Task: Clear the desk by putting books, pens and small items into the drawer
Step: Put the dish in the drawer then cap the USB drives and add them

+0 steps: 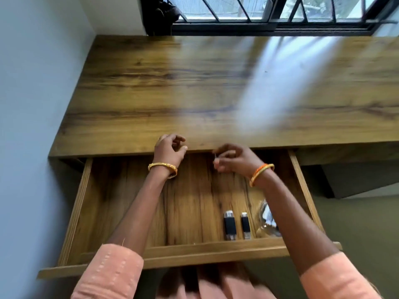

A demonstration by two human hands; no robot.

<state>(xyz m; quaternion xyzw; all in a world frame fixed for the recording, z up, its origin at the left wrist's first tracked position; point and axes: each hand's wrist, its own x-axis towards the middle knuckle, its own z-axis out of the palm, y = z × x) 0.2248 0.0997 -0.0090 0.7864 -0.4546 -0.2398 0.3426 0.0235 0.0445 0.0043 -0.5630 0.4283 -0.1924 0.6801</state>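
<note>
Barred window [280, 9], pale blue wall [32, 83]

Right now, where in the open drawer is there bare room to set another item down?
The drawer floor is bare across its left half, from the left wall to the left forearm. The front-right corner is crowded: two USB sticks and a clear glass item partly hidden under the right forearm.

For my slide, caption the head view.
Both hands hover over an open drawer holding two flash drives.
</note>
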